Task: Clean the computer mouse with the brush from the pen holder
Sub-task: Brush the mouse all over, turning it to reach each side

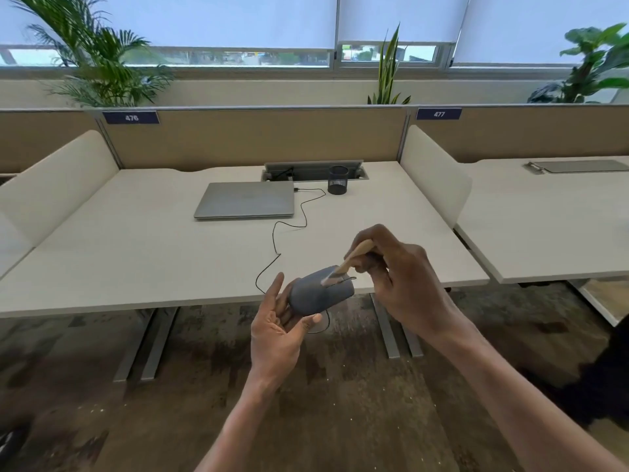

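Note:
A dark grey computer mouse (316,294) is held off the desk's front edge, cradled between the thumb and fingers of my left hand (277,332). Its black cable (289,229) runs back across the desk to the laptop. My right hand (398,284) grips a small brush with a pale wooden handle (355,255). The bristles touch the top front of the mouse. A black mesh pen holder (338,179) stands at the back of the desk, apparently with nothing in it.
A shut grey laptop (245,200) lies at the back middle of the white desk (136,253). Behind it a cable tray flap (313,166) is raised. Cream side dividers flank the desk. A second desk stands to the right. Patterned carpet lies below.

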The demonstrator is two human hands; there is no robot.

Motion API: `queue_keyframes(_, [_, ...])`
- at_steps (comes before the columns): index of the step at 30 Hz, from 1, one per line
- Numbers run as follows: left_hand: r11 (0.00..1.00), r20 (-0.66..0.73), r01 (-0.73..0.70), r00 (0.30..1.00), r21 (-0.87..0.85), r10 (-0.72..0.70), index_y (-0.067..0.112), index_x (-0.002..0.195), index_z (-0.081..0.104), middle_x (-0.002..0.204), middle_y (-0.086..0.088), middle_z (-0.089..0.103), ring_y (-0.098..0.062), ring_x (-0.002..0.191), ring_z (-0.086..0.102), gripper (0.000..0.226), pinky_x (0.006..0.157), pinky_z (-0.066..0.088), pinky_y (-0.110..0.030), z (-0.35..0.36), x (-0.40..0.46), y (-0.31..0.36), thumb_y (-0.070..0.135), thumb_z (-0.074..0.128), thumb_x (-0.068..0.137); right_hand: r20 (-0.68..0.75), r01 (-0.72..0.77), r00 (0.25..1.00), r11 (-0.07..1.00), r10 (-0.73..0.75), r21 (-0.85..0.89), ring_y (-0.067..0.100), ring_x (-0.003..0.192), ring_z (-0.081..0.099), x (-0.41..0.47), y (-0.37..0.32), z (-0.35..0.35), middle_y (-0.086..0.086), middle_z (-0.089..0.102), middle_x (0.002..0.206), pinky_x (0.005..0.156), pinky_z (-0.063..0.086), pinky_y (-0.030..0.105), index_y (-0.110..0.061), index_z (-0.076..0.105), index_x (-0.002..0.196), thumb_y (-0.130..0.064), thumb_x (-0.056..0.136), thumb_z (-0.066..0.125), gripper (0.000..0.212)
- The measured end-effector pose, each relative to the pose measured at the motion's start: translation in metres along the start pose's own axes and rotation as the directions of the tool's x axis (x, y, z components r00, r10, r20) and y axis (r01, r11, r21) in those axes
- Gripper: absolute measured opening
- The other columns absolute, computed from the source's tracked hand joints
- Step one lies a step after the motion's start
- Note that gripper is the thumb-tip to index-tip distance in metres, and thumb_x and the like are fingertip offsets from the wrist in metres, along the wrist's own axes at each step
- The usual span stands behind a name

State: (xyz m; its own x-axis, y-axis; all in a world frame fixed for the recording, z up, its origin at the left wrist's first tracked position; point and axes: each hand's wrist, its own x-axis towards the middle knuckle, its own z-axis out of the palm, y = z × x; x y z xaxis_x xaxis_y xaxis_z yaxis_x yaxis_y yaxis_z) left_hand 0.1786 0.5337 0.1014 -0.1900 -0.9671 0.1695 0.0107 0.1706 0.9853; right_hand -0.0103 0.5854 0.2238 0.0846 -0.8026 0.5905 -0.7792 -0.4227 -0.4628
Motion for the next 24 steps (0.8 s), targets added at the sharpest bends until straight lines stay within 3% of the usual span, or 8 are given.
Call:
queue_keyframes(4, [1.0, 0.016, -0.006, 1.0, 0.005, 0.006, 0.024, 0.153, 0.033, 0.13, 0.011, 0.063, -0.003, 0.119, 0.063, 0.096, 0.098, 0.052, -0.026, 0.003, 0.003, -0.002, -0.004, 0.081, 0.075, 0.026, 0.019, 0.999, 0.998, -0.017, -0.059, 0.019, 0.075, 0.069, 0.016, -0.005, 0.01, 0.006, 0.069, 0.09, 0.063, 0.059, 0.032, -0.011, 0.053, 0.112, 0.0, 0.093, 0.065, 0.025])
queue_keyframes(8, [1.0, -0.018, 0.003, 1.0, 0.009, -0.003, 0.025, 0.154, 0.031, 0.13, 0.009, 0.063, -0.005, 0.119, 0.063, 0.099, 0.1, 0.052, -0.029, 0.001, 0.003, -0.004, 0.001, 0.082, 0.072, 0.153, 0.043, 0.988, 0.994, -0.027, -0.1, 0.006, 0.058, 0.05, 0.005, -0.013, 0.016, -0.001, 0.06, 0.077, 0.051, 0.041, 0.017, -0.018, 0.049, 0.108, 0.006, 0.091, 0.063, 0.032])
queue_keyframes(12, [0.999, -0.049, -0.006, 0.999, 0.045, 0.008, 0.025, 0.154, 0.03, 0.134, 0.005, 0.061, 0.002, 0.118, 0.062, 0.099, 0.097, 0.052, -0.024, -0.001, 0.004, -0.003, 0.002, 0.083, 0.074, 0.125, 0.052, 0.991, 0.994, -0.04, -0.093, 0.015, 0.065, 0.063, 0.008, -0.015, 0.012, 0.003, 0.066, 0.082, 0.055, 0.054, 0.025, -0.016, 0.052, 0.111, 0.004, 0.09, 0.067, 0.032])
queue_keyframes(17, [0.991, -0.03, -0.042, 0.998, 0.131, 0.047, 0.027, 0.154, 0.029, 0.126, 0.019, 0.06, 0.012, 0.111, 0.06, 0.101, 0.096, 0.049, -0.016, 0.0, 0.005, 0.004, 0.006, 0.085, 0.073, 0.014, -0.025, 1.0, 0.991, 0.027, -0.129, 0.023, 0.073, 0.069, 0.034, -0.015, 0.019, 0.008, 0.069, 0.088, 0.061, 0.06, 0.031, -0.009, 0.052, 0.12, -0.001, 0.094, 0.063, 0.029])
queue_keyframes(20, [0.987, -0.004, -0.051, 0.999, 0.149, 0.053, 0.023, 0.155, 0.026, 0.122, 0.022, 0.059, 0.018, 0.107, 0.059, 0.105, 0.094, 0.049, -0.013, 0.001, 0.005, 0.005, 0.003, 0.086, 0.071, 0.067, 0.003, 0.998, 0.988, 0.007, -0.152, 0.023, 0.068, 0.066, 0.044, -0.016, 0.028, 0.009, 0.067, 0.084, 0.056, 0.058, 0.033, -0.008, 0.051, 0.116, 0.0, 0.094, 0.061, 0.026])
queue_keyframes(22, [0.987, -0.004, -0.054, 0.998, 0.153, 0.055, 0.02, 0.156, 0.026, 0.123, 0.015, 0.061, 0.018, 0.105, 0.06, 0.107, 0.093, 0.049, -0.012, 0.001, 0.005, 0.007, 0.004, 0.087, 0.07, 0.115, 0.065, 0.992, 0.985, -0.047, -0.16, 0.02, 0.06, 0.059, 0.047, -0.022, 0.034, 0.005, 0.062, 0.077, 0.05, 0.051, 0.029, -0.009, 0.05, 0.108, 0.003, 0.093, 0.06, 0.022])
queue_keyframes(24, [0.986, -0.003, -0.059, 0.998, 0.156, 0.06, 0.018, 0.155, 0.026, 0.122, 0.009, 0.063, 0.019, 0.101, 0.061, 0.106, 0.091, 0.047, -0.008, 0.002, 0.005, 0.009, 0.006, 0.087, 0.069, 0.178, 0.127, 0.979, 0.977, -0.096, -0.171, 0.021, 0.058, 0.057, 0.045, -0.028, 0.04, 0.003, 0.06, 0.074, 0.05, 0.051, 0.036, -0.011, 0.049, 0.104, 0.006, 0.092, 0.06, 0.024])
